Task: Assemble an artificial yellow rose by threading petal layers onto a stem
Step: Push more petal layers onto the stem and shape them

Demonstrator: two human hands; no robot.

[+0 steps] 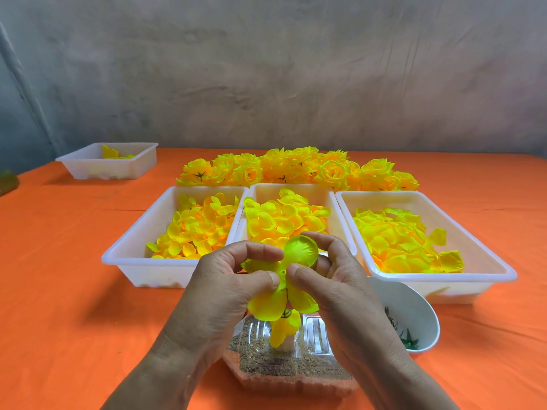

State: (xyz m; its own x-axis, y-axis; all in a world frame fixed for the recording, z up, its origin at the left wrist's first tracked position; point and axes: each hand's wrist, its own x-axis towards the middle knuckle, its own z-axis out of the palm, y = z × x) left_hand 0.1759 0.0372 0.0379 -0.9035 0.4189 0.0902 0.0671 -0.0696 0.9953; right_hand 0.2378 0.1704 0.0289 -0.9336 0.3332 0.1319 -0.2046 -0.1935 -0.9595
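You hold a petal layer (300,251) between both hands, right in front of you. Your left hand (219,294) pinches its left side between thumb and forefinger, and your right hand (343,288) pinches the right side the same way, so both are grasping the one layer. Its small centre hole shows between your thumbs, and its petals spread up and down from your grip.

Just under the hands a yellow bud (284,328) stands upright in a clear box (266,377) of brown grit. Whether the layer touches the bud cannot be told.

By your right wrist sits a white cup (414,306) with green pieces in it.

Beyond the hands three white trays stand side by side, all holding loose yellow petals: a left tray (148,226), a middle tray (313,192) and a right tray (461,232). Behind them lies a row of roses (296,168).

Far off past your left hand a small tray (118,168) holds a few petals. Everything rests on the orange bench (74,261).
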